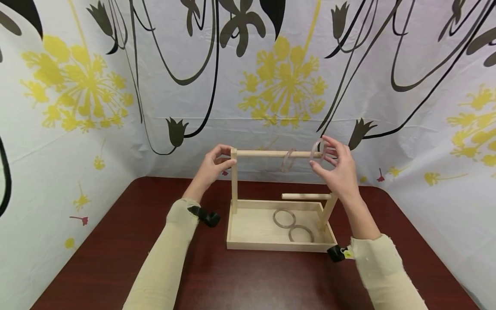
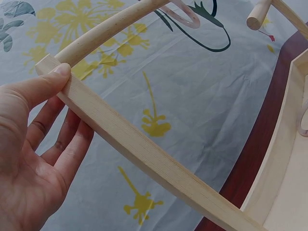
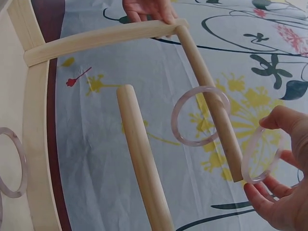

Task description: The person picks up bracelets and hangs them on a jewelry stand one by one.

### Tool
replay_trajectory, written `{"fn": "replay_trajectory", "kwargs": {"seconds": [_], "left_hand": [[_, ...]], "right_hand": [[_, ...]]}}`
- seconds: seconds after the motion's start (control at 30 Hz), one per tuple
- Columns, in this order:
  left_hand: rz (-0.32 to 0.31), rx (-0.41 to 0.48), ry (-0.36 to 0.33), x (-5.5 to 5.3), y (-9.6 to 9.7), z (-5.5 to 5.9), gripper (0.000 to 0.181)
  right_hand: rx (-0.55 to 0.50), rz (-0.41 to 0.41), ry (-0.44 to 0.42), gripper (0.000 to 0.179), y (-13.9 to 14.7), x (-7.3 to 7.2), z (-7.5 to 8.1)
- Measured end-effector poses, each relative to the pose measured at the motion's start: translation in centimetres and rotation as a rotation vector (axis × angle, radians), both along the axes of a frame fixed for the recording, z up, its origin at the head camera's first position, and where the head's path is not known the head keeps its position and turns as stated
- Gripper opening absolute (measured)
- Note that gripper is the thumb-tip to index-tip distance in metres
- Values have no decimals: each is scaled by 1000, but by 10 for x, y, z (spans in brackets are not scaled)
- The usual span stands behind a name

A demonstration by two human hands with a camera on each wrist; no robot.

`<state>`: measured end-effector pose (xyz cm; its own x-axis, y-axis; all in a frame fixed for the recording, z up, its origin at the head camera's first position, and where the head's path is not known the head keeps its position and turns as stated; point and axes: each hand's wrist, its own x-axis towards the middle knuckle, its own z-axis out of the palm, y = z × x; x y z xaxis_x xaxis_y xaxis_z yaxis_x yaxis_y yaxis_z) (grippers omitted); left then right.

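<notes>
My left hand (image 1: 211,165) grips the top of the tall post (image 2: 144,144) of a wooden bangle stand, thumb on the near side and fingers behind. With my right hand (image 1: 339,170) I pinch a translucent pale pink bangle (image 3: 245,163) between thumb and fingers. This bangle is right at the free end of the upper bar (image 1: 263,153). Another pink bangle (image 3: 178,113) hangs around that same bar, a little inward from the end. Two more bangles, a rear one (image 1: 274,218) and a front one (image 1: 311,234), lie in the stand's tray (image 1: 252,246).
A shorter, lower bar (image 1: 306,196) juts leftward from a short post (image 1: 327,213) at the tray's right side. The stand is on a dark red-brown table (image 1: 209,275). Behind hangs a white cloth (image 1: 232,94) with yellow and dark plant prints.
</notes>
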<state>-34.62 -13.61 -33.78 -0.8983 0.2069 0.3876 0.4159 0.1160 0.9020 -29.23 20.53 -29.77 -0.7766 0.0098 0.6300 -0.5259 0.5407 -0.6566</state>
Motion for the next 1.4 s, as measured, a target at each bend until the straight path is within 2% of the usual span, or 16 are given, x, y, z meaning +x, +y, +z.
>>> {"fn": "replay_trajectory", "kwargs": {"seconds": [0.47, 0.83, 1.4], "left_hand": [[0, -7, 4, 1, 1, 0, 33], [2, 4, -5, 1, 1, 1, 33], [3, 11, -5, -1, 1, 0, 34]], "right_hand": [[3, -6, -52, 69, 5, -8, -8], [-51, 37, -95, 73, 4, -14, -16], [-66, 39, -163, 80, -3, -17, -27]]}}
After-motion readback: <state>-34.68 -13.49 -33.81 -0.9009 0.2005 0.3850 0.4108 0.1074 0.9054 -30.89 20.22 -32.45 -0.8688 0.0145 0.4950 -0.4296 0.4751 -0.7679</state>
